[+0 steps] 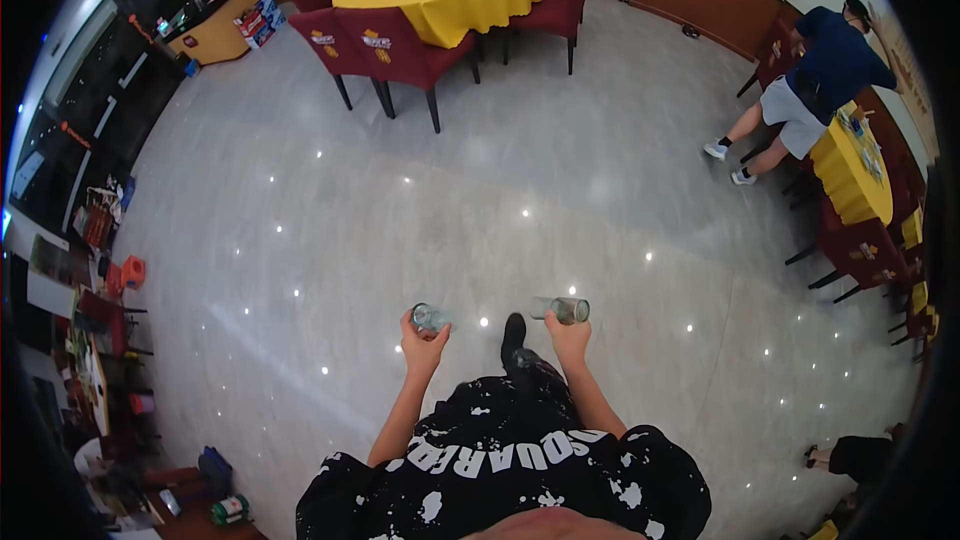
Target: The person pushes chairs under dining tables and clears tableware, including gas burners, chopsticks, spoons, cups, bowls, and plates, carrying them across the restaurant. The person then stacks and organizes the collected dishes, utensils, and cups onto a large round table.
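My left hand [424, 342] is wrapped round a clear drinking glass [430, 316], whose round mouth faces up toward me. On the other side, my right hand [569, 336] grips a clear drinking glass [570, 310] that lies tilted sideways above the fingers. A paler see-through shape to its left may be a second glass or part of the same one; I cannot tell. Both hands are out in front of my body, apart from each other, over the tiled floor [460, 210]. One dark shoe [514, 330] shows between them.
Ahead stands a round table with a yellow cloth [440, 10], ringed by dark red chairs [400, 45]. At the right, a person in a dark top [840, 55] leans beside another yellow-covered table [850, 180]. A counter [220, 25] is at the far left.
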{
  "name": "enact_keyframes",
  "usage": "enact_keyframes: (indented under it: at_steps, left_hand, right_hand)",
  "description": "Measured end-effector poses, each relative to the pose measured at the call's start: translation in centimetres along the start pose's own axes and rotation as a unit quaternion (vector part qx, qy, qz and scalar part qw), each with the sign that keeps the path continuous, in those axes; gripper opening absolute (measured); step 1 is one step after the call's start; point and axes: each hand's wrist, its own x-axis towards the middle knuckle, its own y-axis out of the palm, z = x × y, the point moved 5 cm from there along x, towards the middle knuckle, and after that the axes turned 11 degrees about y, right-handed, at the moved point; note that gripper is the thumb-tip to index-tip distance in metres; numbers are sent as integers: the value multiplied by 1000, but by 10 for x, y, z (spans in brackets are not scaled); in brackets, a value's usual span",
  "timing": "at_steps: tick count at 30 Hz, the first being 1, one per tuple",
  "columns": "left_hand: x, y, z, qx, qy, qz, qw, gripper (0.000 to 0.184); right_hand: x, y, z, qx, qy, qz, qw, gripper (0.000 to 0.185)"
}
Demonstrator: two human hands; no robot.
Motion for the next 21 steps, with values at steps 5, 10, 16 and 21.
enact_keyframes:
  at_steps: [5, 10, 16, 21]
  left_hand:
    - [130, 38, -9, 60, -35, -3, 998, 75]
    - [278, 90, 17, 47, -50, -24, 997, 74]
    - [496, 165, 68, 69, -28, 1, 997, 74]
    - [711, 265, 34, 86, 22, 110, 990, 74]
  right_hand:
    - [151, 101, 81, 7, 5, 59, 998, 27]
    - [281, 224, 156, -9, -41, 109, 993, 27]
    - [439, 334, 248, -49, -41, 115, 991, 30]
    - [583, 386, 330, 13, 3, 69, 998, 26]
